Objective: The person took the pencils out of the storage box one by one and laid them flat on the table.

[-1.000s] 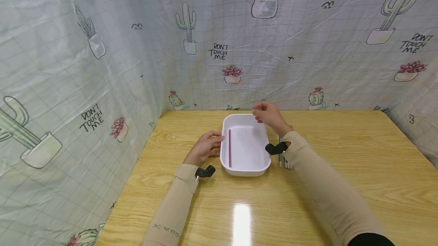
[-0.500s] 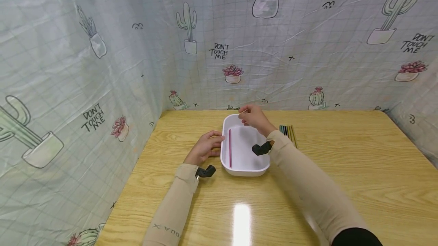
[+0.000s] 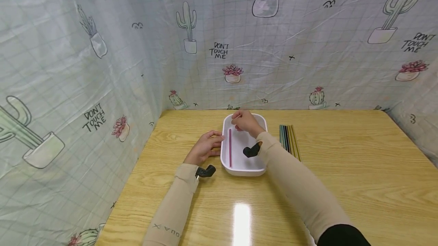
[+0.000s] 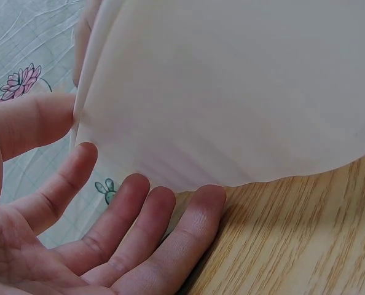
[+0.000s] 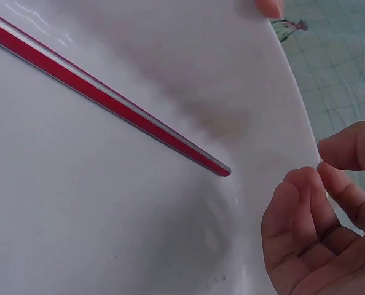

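Note:
A white plastic tub with rounded corners holds a red pencil lying along its left side. In the right wrist view, this pencil shows silver stripes, its far end near the tub's wall. My right hand is over the far part of the tub, up and right of that end. Its fingers are loosely bent, thumb close to the forefinger, and nothing shows between them. Against the tub's left outer wall rests my left hand; its extended fingers touch the wall near the table.
On the wooden table, right of the tub, several teal, black and gold pencils lie side by side, partly hidden by the right sleeve. A cactus-printed sheet hangs behind the table and along its sides.
My right hand has moved left and slightly nearer, from the tub's far right rim to above the far part inside. Its arm uncovers more of the pencil row. The left hand stays put.

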Tool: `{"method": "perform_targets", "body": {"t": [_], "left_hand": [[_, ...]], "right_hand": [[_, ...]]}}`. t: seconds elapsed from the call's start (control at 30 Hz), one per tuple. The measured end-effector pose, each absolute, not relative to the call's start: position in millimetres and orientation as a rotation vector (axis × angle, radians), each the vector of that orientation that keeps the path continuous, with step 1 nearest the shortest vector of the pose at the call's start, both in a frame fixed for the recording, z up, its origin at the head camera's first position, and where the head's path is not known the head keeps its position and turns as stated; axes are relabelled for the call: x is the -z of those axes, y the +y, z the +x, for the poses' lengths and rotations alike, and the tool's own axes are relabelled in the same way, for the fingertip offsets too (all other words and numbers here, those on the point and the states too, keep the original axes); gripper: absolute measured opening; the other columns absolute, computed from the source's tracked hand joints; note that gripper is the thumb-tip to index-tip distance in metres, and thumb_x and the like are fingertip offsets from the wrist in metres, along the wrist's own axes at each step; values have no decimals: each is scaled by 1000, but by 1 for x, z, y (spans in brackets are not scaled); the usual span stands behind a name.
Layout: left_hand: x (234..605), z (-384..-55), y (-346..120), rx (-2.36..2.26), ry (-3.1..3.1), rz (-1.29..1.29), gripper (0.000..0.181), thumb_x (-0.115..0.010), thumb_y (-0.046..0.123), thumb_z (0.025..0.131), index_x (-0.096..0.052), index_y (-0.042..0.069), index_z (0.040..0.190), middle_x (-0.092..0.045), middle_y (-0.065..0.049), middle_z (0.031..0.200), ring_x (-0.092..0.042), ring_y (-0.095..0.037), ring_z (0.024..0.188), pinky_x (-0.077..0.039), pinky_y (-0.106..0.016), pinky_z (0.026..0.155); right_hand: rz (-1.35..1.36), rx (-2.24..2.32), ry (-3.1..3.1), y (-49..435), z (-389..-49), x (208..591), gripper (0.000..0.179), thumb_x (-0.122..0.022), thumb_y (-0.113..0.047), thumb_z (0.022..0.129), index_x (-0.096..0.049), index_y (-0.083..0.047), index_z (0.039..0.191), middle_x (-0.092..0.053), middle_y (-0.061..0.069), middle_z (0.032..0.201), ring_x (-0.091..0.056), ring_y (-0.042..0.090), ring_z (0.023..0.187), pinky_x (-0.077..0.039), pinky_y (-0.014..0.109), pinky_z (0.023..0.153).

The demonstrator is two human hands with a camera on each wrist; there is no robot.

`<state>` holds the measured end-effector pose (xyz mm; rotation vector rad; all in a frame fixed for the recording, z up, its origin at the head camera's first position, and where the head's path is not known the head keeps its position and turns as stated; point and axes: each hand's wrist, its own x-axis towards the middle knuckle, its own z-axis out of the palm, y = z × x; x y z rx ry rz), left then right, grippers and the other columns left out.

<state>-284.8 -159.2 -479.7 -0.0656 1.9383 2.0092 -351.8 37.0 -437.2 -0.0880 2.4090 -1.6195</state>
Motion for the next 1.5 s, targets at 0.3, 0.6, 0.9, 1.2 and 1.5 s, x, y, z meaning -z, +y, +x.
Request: {"method": "perform_targets", "body": {"t": [0.3,0.6,0.9,1.2,1.5], "left_hand": [[480,-286,-160,-2028,1917,-60,18,-66,20,101,-61,11,116,-69,-13,118,-69,-21,101,-63,-40,78],[481,-287,-160,-2038,1888,-56,18,-66,18,101,-60,10,116,-70,-16,116,-70,-19,97,-63,-39,77],[480,-287,-159,-2031,1906,-63,18,-65,19,102,-61,10,117,-67,-18,126,-69,-21,100,-63,-38,77],[480,-287,-159,-2038,1904,-71,15,-65,18,101,-61,11,114,-68,-17,123,-70,-20,99,-64,-40,77],[480,-286,-159,-2037,1914,-59,14,-64,19,102,-61,11,114,-70,-10,112,-70,-19,97,-64,-39,77]], "right_hand": [[-47,1555,2377,32,-356,453,15,-64,-7,93,-63,-2,108,-57,3,77,-55,11,64,-48,22,58],[-96,1428,2443,27,-357,462,24,-63,-5,91,-67,2,114,-59,3,78,-55,12,67,-47,22,58],[-140,1270,2554,25,-360,467,25,-57,-5,90,-71,0,111,-59,2,70,-51,10,59,-43,20,53],[-154,1267,2563,27,-359,468,23,-57,-9,90,-73,-2,105,-55,-3,64,-50,9,57,-41,20,52],[-58,1515,2301,31,-353,462,24,-59,-4,93,-66,2,115,-57,4,81,-56,14,71,-55,24,61]]}}
